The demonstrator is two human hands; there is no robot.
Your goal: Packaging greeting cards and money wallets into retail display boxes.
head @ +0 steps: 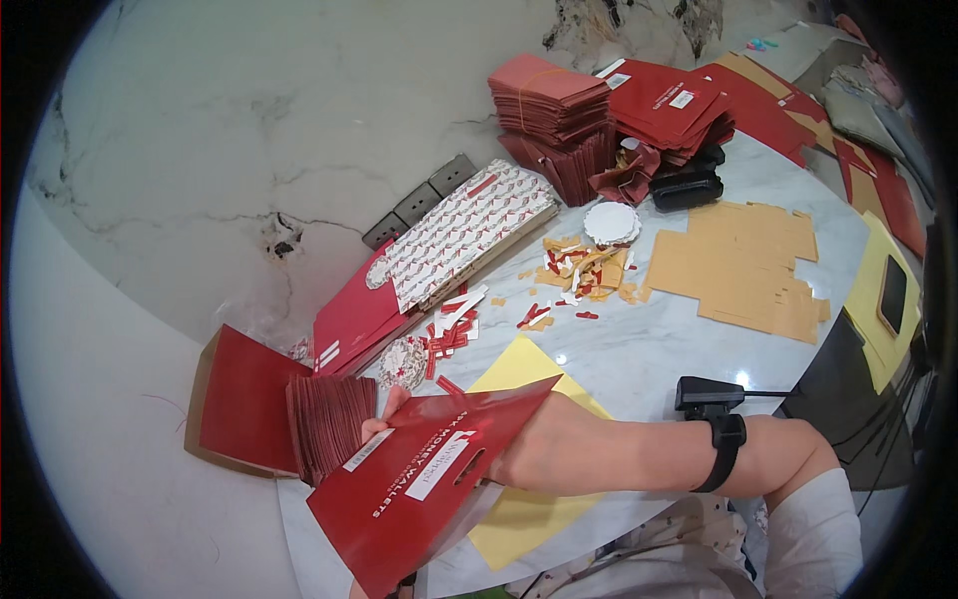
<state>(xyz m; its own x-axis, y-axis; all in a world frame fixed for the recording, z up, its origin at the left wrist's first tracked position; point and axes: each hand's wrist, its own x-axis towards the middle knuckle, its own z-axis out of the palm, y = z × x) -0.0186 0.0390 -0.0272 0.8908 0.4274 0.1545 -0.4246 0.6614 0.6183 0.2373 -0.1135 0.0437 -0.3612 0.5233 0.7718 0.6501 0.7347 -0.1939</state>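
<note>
A glossy red card sleeve [419,487] with white writing, a barcode label and a hang slot is held tilted above the table. My right hand [388,412] reaches behind it from the right. Its fingers show at the sleeve's far edge, and the palm is hidden. Of my left arm only a sliver is visible at the bottom edge; the left hand is hidden behind the sleeve. Beside my right fingers a tight row of dark red paper pieces [333,423] stands against an open red box [251,408]. Under my right forearm lies a yellow paper sheet [539,517].
Across the marble table [636,359] lie small red and white tags [449,337], tan paper scraps [591,269] and tan card sheets [741,262]. A patterned box [471,232], banded red stacks [554,97] and a black case [685,189] stand farther back. A phone [892,294] lies on yellow sheets.
</note>
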